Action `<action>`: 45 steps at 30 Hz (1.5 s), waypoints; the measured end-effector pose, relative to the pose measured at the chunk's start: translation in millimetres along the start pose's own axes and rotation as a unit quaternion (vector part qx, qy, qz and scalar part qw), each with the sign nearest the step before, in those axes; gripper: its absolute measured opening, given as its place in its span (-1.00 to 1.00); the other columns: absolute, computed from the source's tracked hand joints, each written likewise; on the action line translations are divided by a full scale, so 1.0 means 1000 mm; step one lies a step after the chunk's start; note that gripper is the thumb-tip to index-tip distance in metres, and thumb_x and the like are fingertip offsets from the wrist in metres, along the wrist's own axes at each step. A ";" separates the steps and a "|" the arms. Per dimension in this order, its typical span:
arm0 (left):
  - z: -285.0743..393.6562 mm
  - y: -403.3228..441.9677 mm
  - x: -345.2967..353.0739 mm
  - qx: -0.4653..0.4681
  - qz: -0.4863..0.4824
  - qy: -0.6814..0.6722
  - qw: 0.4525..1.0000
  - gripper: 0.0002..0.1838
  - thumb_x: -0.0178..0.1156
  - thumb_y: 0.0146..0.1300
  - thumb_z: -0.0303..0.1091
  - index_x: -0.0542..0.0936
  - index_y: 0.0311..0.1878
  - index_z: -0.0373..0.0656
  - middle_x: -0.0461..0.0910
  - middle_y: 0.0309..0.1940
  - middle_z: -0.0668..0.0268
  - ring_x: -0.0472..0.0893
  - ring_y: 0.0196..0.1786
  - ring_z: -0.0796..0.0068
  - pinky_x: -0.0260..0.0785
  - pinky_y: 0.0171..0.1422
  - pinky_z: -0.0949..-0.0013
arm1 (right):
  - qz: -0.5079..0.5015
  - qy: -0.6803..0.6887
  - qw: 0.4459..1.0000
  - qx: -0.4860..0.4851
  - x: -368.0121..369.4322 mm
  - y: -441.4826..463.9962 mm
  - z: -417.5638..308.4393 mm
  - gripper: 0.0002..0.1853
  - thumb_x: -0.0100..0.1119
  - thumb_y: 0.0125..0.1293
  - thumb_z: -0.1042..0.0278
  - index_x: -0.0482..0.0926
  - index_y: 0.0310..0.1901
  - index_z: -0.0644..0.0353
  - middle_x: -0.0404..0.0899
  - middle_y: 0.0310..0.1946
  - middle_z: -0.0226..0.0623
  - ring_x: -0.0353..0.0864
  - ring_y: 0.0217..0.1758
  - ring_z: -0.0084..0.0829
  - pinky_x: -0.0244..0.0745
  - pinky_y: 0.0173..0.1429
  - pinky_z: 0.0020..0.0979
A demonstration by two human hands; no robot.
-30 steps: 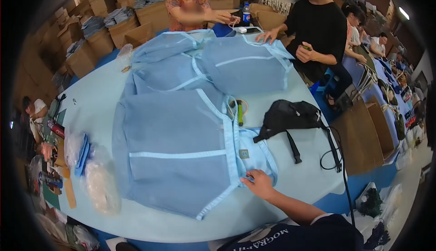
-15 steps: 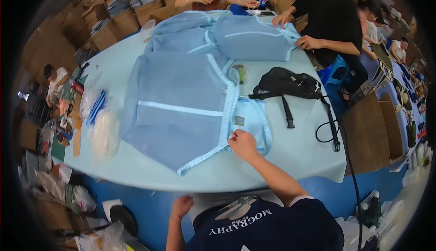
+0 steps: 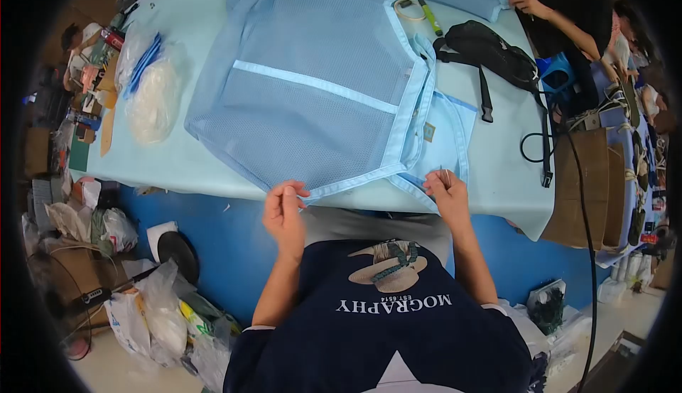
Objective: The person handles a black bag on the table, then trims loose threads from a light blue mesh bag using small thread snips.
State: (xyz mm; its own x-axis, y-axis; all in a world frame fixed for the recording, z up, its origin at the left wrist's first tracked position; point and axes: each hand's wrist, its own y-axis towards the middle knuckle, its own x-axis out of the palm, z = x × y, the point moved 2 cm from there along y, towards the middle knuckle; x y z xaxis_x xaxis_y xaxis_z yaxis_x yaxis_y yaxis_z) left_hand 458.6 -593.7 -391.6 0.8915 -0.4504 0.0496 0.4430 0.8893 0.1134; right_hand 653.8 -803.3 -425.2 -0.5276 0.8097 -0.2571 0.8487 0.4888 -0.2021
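Observation:
A large blue mesh bag with light blue trim lies spread over the table. My left hand is closed on its near corner, at the table's front edge. To the right, my right hand is pinched shut beside the light blue trim of a flap. Something thin shows at its fingertips, too small to make out. The flap bears a small square tan label. Past the bag's right side lie a green tool and a roll of tape.
On the table, a black waist bag with straps lies at the right, beside a black cable. Clear plastic bags are at the left. A co-worker's hand touches more blue mesh at the far right. Cardboard boxes stand right.
The view has tilted down and come closer. My left hand has come up from below the table edge to the bag's corner. My right hand has shifted right, off the bag's trimmed corner.

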 end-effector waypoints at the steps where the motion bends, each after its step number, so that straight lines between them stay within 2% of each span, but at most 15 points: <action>1: 0.000 0.002 -0.003 -0.007 0.025 -0.019 0.999 -0.82 -0.10 0.29 -0.41 0.44 -0.23 -0.31 0.51 -0.36 0.23 0.50 -0.41 0.54 0.29 -0.42 0.56 | -0.003 -0.001 1.000 0.001 0.000 0.001 -0.004 -0.78 -0.02 0.25 0.34 0.49 -0.31 0.37 0.52 -0.52 -0.31 0.46 -0.51 -0.59 0.34 -0.42 -0.59; 5: -0.013 0.007 -0.025 -0.093 0.137 -0.195 0.967 -0.81 -0.14 0.30 -0.36 0.40 -0.23 -0.29 0.49 -0.40 0.24 0.48 -0.45 0.53 0.27 -0.42 0.53 | 0.023 0.096 0.995 -0.031 0.001 0.006 -0.022 -0.70 -0.15 0.33 0.24 0.48 -0.25 0.33 0.51 -0.51 -0.33 0.46 -0.45 -0.57 0.35 -0.36 -0.57; 8: -0.014 0.005 -0.041 -0.039 0.175 -0.157 0.971 -0.80 -0.15 0.30 -0.35 0.39 -0.22 -0.28 0.49 -0.39 0.24 0.48 -0.45 0.51 0.26 -0.43 0.52 | 0.026 0.146 0.982 -0.114 0.008 0.009 -0.035 -0.68 -0.19 0.36 0.22 0.48 -0.21 0.31 0.50 -0.51 -0.36 0.45 -0.40 -0.59 0.34 -0.28 -0.59; 11: -0.018 -0.004 -0.052 -0.037 0.203 -0.062 0.976 -0.78 -0.18 0.31 -0.35 0.39 -0.23 -0.29 0.49 -0.40 0.25 0.47 -0.46 0.51 0.25 -0.43 0.53 | -0.007 0.081 0.984 -0.156 0.020 0.008 -0.045 -0.67 -0.21 0.36 0.22 0.48 -0.22 0.32 0.49 -0.55 -0.37 0.44 -0.43 -0.61 0.34 -0.30 -0.58; 14: -0.022 -0.018 -0.062 -0.019 0.154 0.050 0.987 -0.85 -0.05 0.23 -0.43 0.42 -0.20 -0.29 0.47 -0.28 0.19 0.48 -0.31 0.47 0.28 -0.37 0.54 | -0.115 0.062 0.985 -0.115 0.036 -0.002 -0.053 -0.70 -0.18 0.35 0.24 0.49 -0.24 0.30 0.47 -0.61 -0.38 0.41 -0.50 -0.64 0.33 -0.35 -0.58; 15: -0.020 -0.021 -0.059 0.036 0.121 0.131 0.983 -0.84 -0.01 0.16 -0.49 0.43 -0.18 -0.28 0.46 -0.22 0.16 0.47 -0.23 0.41 0.30 -0.32 0.52 | -0.158 0.037 0.983 -0.084 0.044 -0.006 -0.053 -0.71 -0.16 0.33 0.25 0.48 -0.24 0.30 0.47 -0.62 -0.37 0.43 -0.51 -0.63 0.34 -0.37 -0.58; 20: -0.010 -0.020 -0.036 0.217 -0.025 0.429 0.877 -0.55 0.13 -0.18 -0.69 0.47 -0.09 -0.22 0.33 0.07 0.04 0.33 0.14 0.07 0.34 -0.05 0.31 | -0.300 -0.042 0.953 0.007 0.086 -0.038 -0.031 -0.75 -0.02 0.25 0.28 0.47 -0.25 0.33 0.50 -0.59 -0.27 0.54 -0.49 -0.55 0.39 -0.36 -0.53; 23: -0.021 -0.008 -0.043 0.248 -0.074 0.446 0.857 -0.55 0.11 -0.20 -0.69 0.48 -0.11 -0.22 0.39 0.03 0.09 0.34 0.14 -0.01 0.31 0.04 0.21 | -0.338 -0.033 0.940 0.016 0.095 -0.047 -0.019 -0.75 0.01 0.21 0.29 0.46 -0.24 0.35 0.52 -0.54 -0.23 0.58 -0.43 -0.49 0.41 -0.32 -0.51; 26: -0.027 0.006 -0.047 0.243 -0.151 0.343 0.895 -0.57 0.15 -0.19 -0.67 0.50 -0.13 -0.20 0.49 -0.09 0.15 0.43 0.04 0.07 0.32 0.06 0.22 | -0.332 -0.012 0.943 0.015 0.101 -0.046 -0.016 -0.75 0.02 0.21 0.32 0.47 -0.21 0.36 0.54 -0.49 -0.22 0.58 -0.42 -0.49 0.43 -0.29 -0.51; 30: -0.020 0.014 -0.041 0.182 -0.127 0.268 0.937 -0.63 0.19 -0.14 -0.60 0.51 -0.15 -0.19 0.54 -0.18 0.19 0.49 -0.05 0.16 0.32 0.05 0.29 | -0.299 0.046 0.952 -0.040 0.118 -0.043 -0.031 -0.78 -0.02 0.23 0.45 0.46 -0.15 0.40 0.53 -0.47 -0.27 0.52 -0.39 -0.60 0.44 -0.27 -0.59; 35: -0.025 0.004 -0.032 0.156 -0.128 0.199 0.959 -0.61 0.22 -0.11 -0.57 0.50 -0.11 -0.18 0.53 -0.18 0.18 0.50 -0.05 0.23 0.32 0.04 0.33 | -0.237 0.029 0.967 -0.085 0.152 -0.035 -0.042 -0.74 0.03 0.20 0.40 0.49 -0.11 0.34 0.58 -0.41 -0.17 0.58 -0.40 -0.51 0.45 -0.31 -0.53; 38: -0.012 -0.004 -0.023 0.219 -0.012 0.343 0.913 -0.59 0.26 -0.11 -0.52 0.47 -0.10 -0.19 0.53 -0.26 0.18 0.50 -0.10 0.25 0.32 0.00 0.35 | -0.229 0.029 0.970 -0.069 0.161 -0.032 -0.026 -0.73 0.02 0.20 0.43 0.47 -0.09 0.37 0.57 -0.41 -0.20 0.56 -0.41 -0.54 0.46 -0.32 -0.54; 41: -0.020 -0.029 -0.034 0.097 0.087 0.296 0.946 -0.62 0.28 -0.08 -0.44 0.46 -0.13 -0.23 0.52 -0.34 0.23 0.52 -0.20 0.36 0.35 -0.10 0.39 | -0.233 0.056 0.970 -0.035 0.158 -0.033 -0.022 -0.73 0.00 0.21 0.47 0.44 -0.08 0.44 0.55 -0.43 -0.28 0.51 -0.43 -0.61 0.47 -0.34 -0.57; 44: -0.037 -0.048 -0.034 -0.162 -0.036 0.170 0.971 -0.66 0.28 -0.02 -0.36 0.45 -0.18 -0.28 0.50 -0.39 0.29 0.50 -0.31 0.52 0.36 -0.26 0.48 | -0.240 0.030 0.969 -0.041 0.156 -0.032 -0.018 -0.74 0.00 0.20 0.44 0.47 -0.11 0.41 0.54 -0.48 -0.24 0.52 -0.47 -0.55 0.44 -0.36 -0.55; 45: -0.039 -0.050 -0.031 -0.176 -0.033 0.143 0.973 -0.66 0.28 -0.01 -0.35 0.46 -0.19 -0.29 0.51 -0.40 0.30 0.50 -0.34 0.54 0.35 -0.30 0.51 | -0.234 0.008 0.971 -0.054 0.157 -0.032 -0.016 -0.74 0.01 0.19 0.41 0.49 -0.13 0.37 0.55 -0.51 -0.16 0.54 -0.50 -0.47 0.43 -0.37 -0.50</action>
State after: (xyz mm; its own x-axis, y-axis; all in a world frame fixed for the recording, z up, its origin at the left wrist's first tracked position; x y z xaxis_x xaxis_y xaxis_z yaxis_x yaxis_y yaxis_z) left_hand 412.4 -621.4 -438.0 0.8277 -0.5121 -0.2295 0.4611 0.8537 -0.2420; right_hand 544.7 -686.6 -444.1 -0.8561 0.4955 -0.1467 0.5161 0.8347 -0.1921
